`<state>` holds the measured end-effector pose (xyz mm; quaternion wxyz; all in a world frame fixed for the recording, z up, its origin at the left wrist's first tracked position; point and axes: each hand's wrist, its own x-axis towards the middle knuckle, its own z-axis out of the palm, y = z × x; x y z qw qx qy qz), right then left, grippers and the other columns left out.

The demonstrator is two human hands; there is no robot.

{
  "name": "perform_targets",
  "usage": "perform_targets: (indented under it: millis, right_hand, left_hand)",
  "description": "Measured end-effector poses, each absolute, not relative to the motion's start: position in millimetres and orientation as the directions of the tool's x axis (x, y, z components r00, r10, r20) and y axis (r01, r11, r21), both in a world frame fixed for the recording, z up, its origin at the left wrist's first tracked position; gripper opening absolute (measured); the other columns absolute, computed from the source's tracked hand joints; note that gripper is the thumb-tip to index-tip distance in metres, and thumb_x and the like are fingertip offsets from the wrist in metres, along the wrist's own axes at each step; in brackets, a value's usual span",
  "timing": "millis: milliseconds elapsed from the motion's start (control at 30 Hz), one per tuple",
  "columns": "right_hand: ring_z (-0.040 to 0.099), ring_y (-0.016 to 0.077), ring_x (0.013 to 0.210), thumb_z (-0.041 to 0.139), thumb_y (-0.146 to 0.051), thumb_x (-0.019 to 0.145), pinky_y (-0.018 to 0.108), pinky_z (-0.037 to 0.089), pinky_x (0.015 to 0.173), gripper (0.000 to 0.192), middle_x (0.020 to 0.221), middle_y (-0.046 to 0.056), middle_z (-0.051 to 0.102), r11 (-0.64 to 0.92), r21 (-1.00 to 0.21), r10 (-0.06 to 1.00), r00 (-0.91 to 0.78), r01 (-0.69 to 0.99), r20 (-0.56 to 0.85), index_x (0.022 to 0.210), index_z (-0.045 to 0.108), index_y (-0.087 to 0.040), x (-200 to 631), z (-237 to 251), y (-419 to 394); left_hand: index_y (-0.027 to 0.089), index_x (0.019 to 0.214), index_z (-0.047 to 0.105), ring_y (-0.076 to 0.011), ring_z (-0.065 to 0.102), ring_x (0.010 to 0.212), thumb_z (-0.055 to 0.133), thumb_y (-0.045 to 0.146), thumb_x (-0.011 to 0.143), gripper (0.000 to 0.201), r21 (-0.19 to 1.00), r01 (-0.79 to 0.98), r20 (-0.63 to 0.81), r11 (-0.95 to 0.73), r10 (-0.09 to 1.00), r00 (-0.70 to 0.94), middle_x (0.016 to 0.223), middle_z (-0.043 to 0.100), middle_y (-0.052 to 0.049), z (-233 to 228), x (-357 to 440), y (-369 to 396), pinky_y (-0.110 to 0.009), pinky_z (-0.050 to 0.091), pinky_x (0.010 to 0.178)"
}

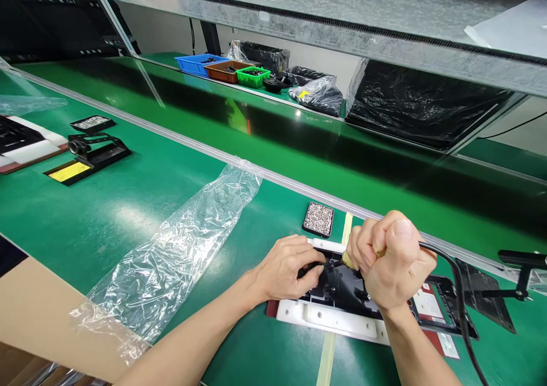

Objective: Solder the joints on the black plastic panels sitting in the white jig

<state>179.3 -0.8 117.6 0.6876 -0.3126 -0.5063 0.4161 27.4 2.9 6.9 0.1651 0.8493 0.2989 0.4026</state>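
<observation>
My right hand (pixel 391 261) is wrapped around a corded electric screwdriver (pixel 348 259). Most of its body is hidden in my fist; a yellowish section shows below the fingers, and a black cord (pixel 460 312) trails off to the right. Its tip points down and left into a black plastic housing (pixel 342 289), which lies in a white fixture (pixel 333 319). My left hand (pixel 293 269) rests at the left end of the housing, thumb and forefinger curled close to the screwdriver's tip. What those fingers pinch is hidden. Behind the housing sits a small black tray of screws (pixel 318 219).
A clear plastic bag (pixel 179 249) lies to the left. Farther left are a black stand-like part (pixel 98 150) and another screw tray (pixel 92 124). Blue (pixel 199 64), brown (pixel 226 71) and green bins (pixel 253 77) stand across the green belt (pixel 273 130). A metal shelf (pixel 299 27) hangs overhead.
</observation>
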Motion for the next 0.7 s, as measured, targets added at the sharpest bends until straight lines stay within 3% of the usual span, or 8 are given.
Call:
perform_targets:
  millis: [700]
  right_hand:
    - [0.030,0.0074,0.036,0.056,-0.036,0.099,0.021,0.022,0.033,0.044,0.046,-0.006,0.033,0.466,-0.842,0.885,0.142,-0.272,0.443,0.061,0.040,-0.020,179.5,115.6,0.2]
  left_hand:
    - [0.016,0.100,0.071,-0.0187,0.058,0.070,0.054,0.023,0.095,0.019,0.533,0.367,0.578,-0.763,0.645,0.501,0.076,0.069,-0.003,7.1,26.8,1.5,-0.035,0.042,0.068]
